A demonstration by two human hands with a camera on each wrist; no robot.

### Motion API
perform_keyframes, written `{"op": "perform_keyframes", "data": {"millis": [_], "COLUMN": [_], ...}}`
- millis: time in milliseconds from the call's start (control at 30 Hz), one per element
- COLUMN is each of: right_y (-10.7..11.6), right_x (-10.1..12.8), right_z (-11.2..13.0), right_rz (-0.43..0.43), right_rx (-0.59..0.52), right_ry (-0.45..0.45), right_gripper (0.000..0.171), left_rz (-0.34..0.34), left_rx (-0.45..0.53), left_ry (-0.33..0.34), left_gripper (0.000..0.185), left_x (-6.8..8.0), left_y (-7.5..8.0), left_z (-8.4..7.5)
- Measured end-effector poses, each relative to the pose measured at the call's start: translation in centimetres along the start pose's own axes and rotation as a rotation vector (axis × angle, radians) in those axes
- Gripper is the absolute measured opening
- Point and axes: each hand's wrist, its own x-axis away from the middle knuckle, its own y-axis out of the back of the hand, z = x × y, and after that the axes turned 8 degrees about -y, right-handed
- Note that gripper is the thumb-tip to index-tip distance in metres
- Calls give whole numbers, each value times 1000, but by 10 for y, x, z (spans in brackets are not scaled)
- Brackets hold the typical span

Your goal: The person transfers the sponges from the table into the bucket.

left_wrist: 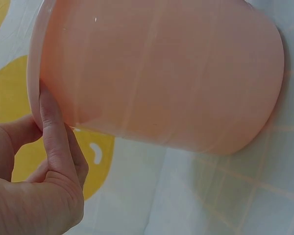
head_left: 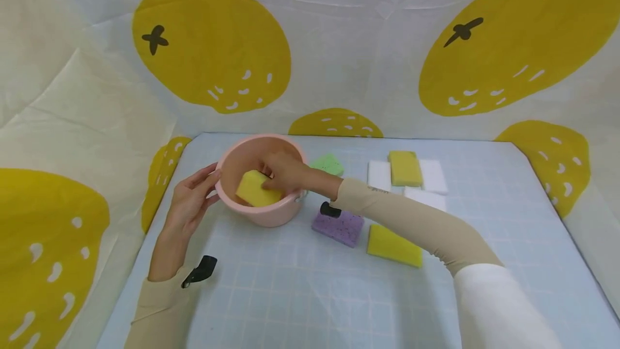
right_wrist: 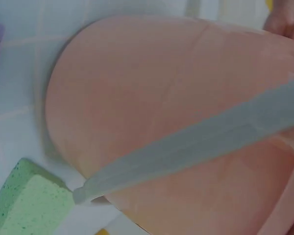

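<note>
A pink bucket stands at the back left of the table, its grey handle hanging along the outside in the right wrist view. My left hand pinches the bucket's left rim between thumb and fingers, as the left wrist view shows up close. Inside the bucket, my right hand holds a yellow sponge by its right side, with the thumb on top. The bucket wall hides part of that sponge. Just right of the bucket lie a green sponge and a purple sponge.
Another yellow sponge lies beneath the right forearm. Farther back are a yellow sponge and several white sponges, one partly covered by the sleeve. A lemon-print cloth walls the back and sides of the light blue grid tablecloth.
</note>
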Motion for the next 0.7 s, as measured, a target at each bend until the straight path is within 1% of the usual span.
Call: {"op": "perform_keyframes", "data": {"millis": [133, 233, 333, 433, 500, 567, 600, 633, 700], "right_y": [-6, -11, -16, -21, -23, -25, -25, -25, -23], "right_x": [-1, -2, -2, 2, 4, 4, 4, 2, 0], "right_z": [1, 3, 6, 10, 11, 12, 12, 12, 10], "right_rz": [47, 85, 111, 115, 115, 114, 121, 134, 159], "right_rx": [63, 67, 71, -22, -111, -164, -147, -128, -65], "right_ry": [-40, -71, -116, -221, -309, -374, -369, -360, -309], "right_gripper": [20, 12, 8, 7, 16, 26, 25, 21, 12], "left_rz": [8, 13, 19, 19, 20, 20, 20, 21, 23], "left_rx": [14, 19, 21, 23, 28, 33, 34, 36, 35], "left_ry": [-8, -12, -8, 1, 3, 1, 0, -2, -7], "left_gripper": [76, 74, 74, 75, 76, 76, 75, 75, 74], "left_x": [-1, -1, 0, -1, -1, -1, -1, -1, -1], "left_y": [0, 1, 2, 2, 2, 2, 2, 2, 2], "left_z": [1, 1, 0, 0, 0, 0, 1, 1, 1]}}
